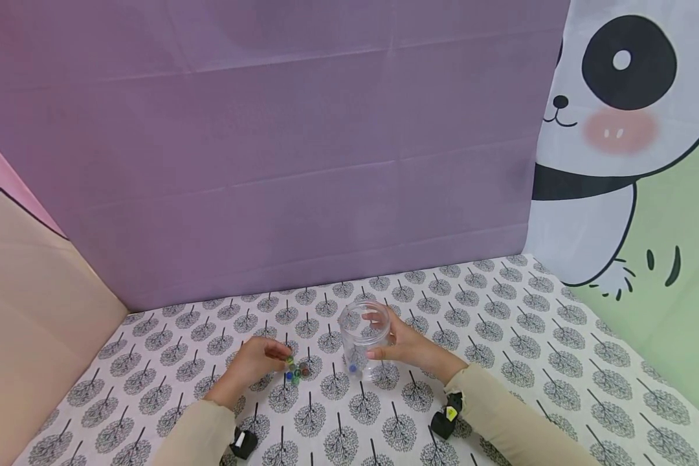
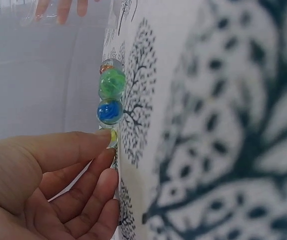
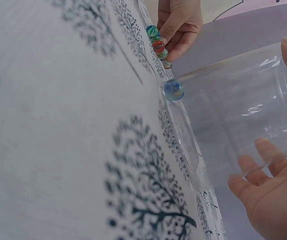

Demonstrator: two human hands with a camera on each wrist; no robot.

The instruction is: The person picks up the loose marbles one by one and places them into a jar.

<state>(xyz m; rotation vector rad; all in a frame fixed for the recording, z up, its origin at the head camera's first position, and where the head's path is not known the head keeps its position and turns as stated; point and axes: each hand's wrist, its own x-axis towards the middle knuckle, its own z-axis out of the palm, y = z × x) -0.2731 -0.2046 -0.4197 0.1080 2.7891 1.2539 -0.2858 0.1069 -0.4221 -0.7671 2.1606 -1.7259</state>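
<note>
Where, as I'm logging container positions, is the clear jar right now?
In the head view, the clear jar is below centre, just right of the clustered marbles, with the right hand holding its right side.

Place: small draped booth, set up for recording by its look; whether home, lab or office, cannot tell.
Back wall: purple fabric (image 1: 297, 142), fold creases visible.
Right wall: cartoon panda hanging (image 1: 676, 213), pale green ground.
Left wall: beige-and-pink hanging (image 1: 29, 259), black outline.
Work surface: white cloth (image 1: 559, 372), dark tree print.
Instrumentation: black wrist cameras (image 1: 442, 425), one pair.
</note>
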